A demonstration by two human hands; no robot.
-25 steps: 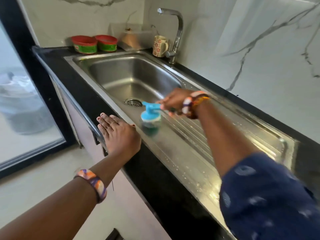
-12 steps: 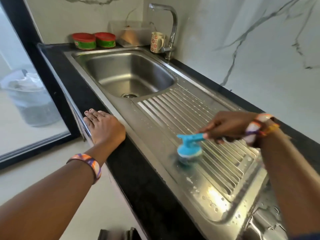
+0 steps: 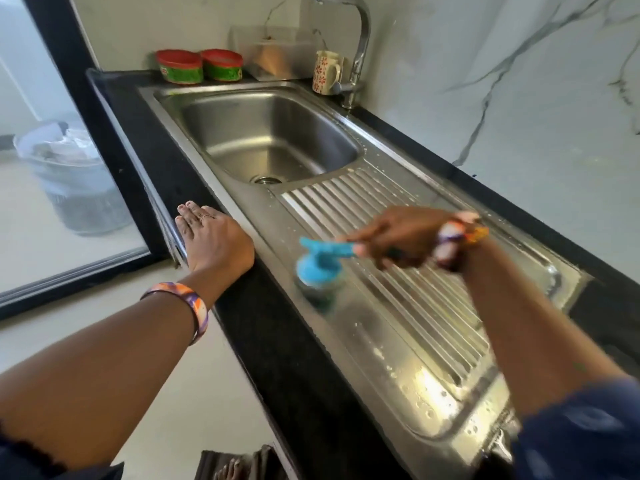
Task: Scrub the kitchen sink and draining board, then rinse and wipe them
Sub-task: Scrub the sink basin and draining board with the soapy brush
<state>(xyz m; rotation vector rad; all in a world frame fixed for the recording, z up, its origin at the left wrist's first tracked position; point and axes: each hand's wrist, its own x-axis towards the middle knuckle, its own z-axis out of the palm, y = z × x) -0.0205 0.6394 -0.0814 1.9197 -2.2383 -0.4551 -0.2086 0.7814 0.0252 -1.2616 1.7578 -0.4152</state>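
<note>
Head view. The right hand is gripping the handle of a blue scrubbing brush, fingers curled round the stem, and the motion blur suggests the brush is sweeping. Its round head is pressing on the flat front strip of the draining board, at about nine o'clock from the ribbed grooves and just inside the steel lip that is meeting the black counter. The left hand is lying flat, fingers straight, on the counter's front edge at roughly nine o'clock from the brush, bracing the body and holding nothing.

The sink bowl is sitting at twelve o'clock from the brush, its drain showing at the near corner; the tap is standing at one o'clock beyond it. A patterned mug is beside the tap base, and two red-lidded tubs are at eleven o'clock on the back ledge.

Droplets are beading on the steel at five o'clock, so the board is looking wet and probably slick. The brush is looking light, a stiff plastic stem over what seems a springy scouring pad; taking it well along the stem, near the head, should give downward pressure without the wet handle twisting. The steel itself is appearing rigid and should take firm scrubbing.
</note>
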